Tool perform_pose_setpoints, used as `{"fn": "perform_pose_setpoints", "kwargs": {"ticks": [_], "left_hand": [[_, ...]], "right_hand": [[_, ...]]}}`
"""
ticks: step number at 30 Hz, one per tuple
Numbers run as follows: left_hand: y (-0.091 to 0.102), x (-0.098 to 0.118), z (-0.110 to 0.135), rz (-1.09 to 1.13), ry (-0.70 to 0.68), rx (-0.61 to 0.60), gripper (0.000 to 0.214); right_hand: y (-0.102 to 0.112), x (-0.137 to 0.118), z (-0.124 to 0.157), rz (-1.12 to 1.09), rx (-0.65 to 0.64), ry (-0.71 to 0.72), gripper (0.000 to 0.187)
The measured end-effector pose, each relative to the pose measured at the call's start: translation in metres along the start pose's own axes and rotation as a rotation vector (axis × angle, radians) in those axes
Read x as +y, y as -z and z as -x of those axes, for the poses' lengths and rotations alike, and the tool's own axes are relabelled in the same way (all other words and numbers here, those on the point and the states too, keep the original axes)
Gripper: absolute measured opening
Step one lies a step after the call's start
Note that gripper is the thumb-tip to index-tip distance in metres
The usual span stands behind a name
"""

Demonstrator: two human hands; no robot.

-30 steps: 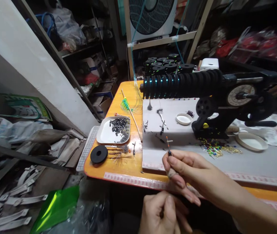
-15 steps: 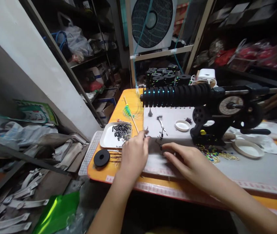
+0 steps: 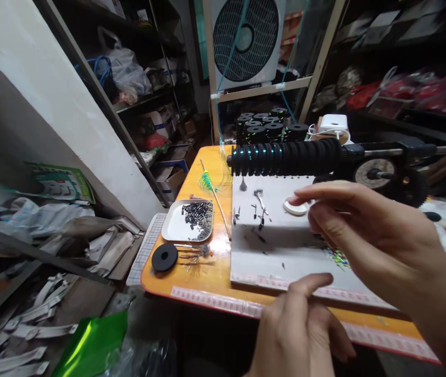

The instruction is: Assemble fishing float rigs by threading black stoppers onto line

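Observation:
My right hand (image 3: 368, 230) is raised over the grey work mat (image 3: 270, 246), its fingers drawn together in a pinch next to a small white lid (image 3: 292, 207); what it pinches is hidden. At the table's near edge my left hand (image 3: 299, 327) is curled in a loose fist, thumb up, contents not visible. Small dark hooks and bits (image 3: 260, 209) lie scattered on the mat ahead of both hands. A heap of coloured beads (image 3: 338, 257) shows just under my right hand.
A black winding machine with a row of spools (image 3: 286, 155) and gears (image 3: 388, 175) spans the back of the orange table (image 3: 207, 272). A tray of black tubes (image 3: 187, 220), a black disc (image 3: 165, 256) and a green-tufted stick (image 3: 211, 188) lie left. Fan (image 3: 246, 36) and cluttered shelves stand behind.
Both hands have lifted off the mat. The left hand pulled back from the tray side to the near table edge; the right hand rose and shifted right, toward the white lid.

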State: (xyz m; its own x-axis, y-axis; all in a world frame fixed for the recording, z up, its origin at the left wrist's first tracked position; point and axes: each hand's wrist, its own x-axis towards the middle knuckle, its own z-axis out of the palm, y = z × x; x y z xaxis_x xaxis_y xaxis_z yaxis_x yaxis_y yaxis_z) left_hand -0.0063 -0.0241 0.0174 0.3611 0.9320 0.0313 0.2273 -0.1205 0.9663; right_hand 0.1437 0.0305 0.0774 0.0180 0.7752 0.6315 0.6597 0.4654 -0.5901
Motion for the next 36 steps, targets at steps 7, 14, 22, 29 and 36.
{"fn": "perform_pose_setpoints", "kwargs": {"ticks": [7,14,22,29,36], "left_hand": [[-0.051,-0.059,0.015,0.166,0.049,0.145,0.072],[-0.008,-0.056,0.023,-0.015,-0.094,0.209,0.05],[0.058,-0.016,-0.026,0.269,-0.201,0.222,0.053],[0.045,-0.021,-0.009,0.644,0.067,-0.222,0.05],[0.043,-0.092,0.046,0.418,0.399,-0.147,0.072]], "right_hand": [[-0.036,0.001,-0.042,0.132,-0.349,0.085,0.033],[-0.048,0.002,-0.058,0.033,-0.358,0.008,0.026],[-0.019,-0.031,-0.033,-0.383,-0.479,-0.17,0.022],[-0.018,-0.019,-0.021,-0.481,-0.452,-0.299,0.025],[-0.036,-0.014,0.035,0.083,-0.252,0.483,0.034]]}}
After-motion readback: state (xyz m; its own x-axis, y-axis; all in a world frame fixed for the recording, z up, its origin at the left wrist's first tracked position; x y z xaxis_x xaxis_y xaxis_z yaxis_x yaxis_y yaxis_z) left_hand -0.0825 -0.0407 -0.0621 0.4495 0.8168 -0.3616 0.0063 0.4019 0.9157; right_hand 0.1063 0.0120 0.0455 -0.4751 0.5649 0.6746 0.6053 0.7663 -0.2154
